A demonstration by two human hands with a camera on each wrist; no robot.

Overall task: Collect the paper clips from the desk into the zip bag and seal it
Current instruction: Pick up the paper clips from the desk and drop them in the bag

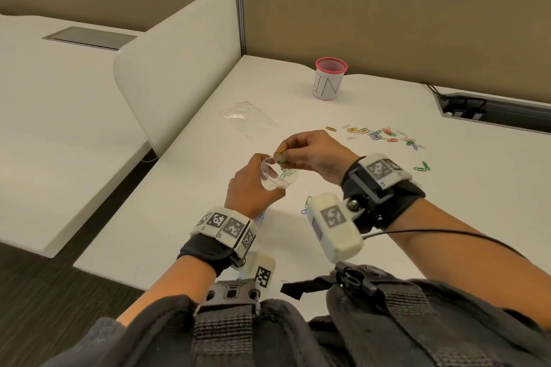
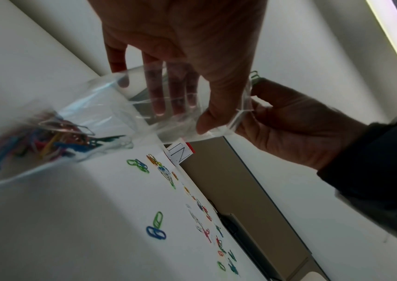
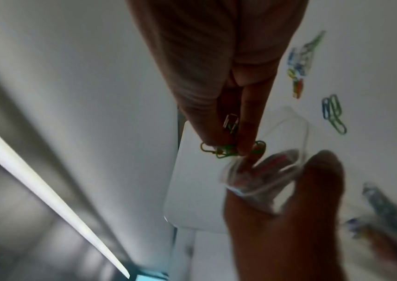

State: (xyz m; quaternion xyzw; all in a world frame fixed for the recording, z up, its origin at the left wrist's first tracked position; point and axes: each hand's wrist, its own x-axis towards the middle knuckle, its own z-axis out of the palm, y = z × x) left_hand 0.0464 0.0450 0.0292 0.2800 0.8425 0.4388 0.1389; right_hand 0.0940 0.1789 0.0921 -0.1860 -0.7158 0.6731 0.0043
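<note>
My left hand grips a clear zip bag by its open mouth, above the white desk. In the left wrist view the zip bag hangs down with several coloured clips at its bottom. My right hand pinches a few green and yellow paper clips right at the bag's mouth; in the right wrist view these paper clips sit between thumb and fingertips above the bag mouth. Several loose paper clips lie scattered on the desk to the right.
A pink-rimmed mesh cup with a white label stands at the back of the desk. A second clear plastic bag lies flat to the left. A cable tray runs along the far right. Beige partitions close the back.
</note>
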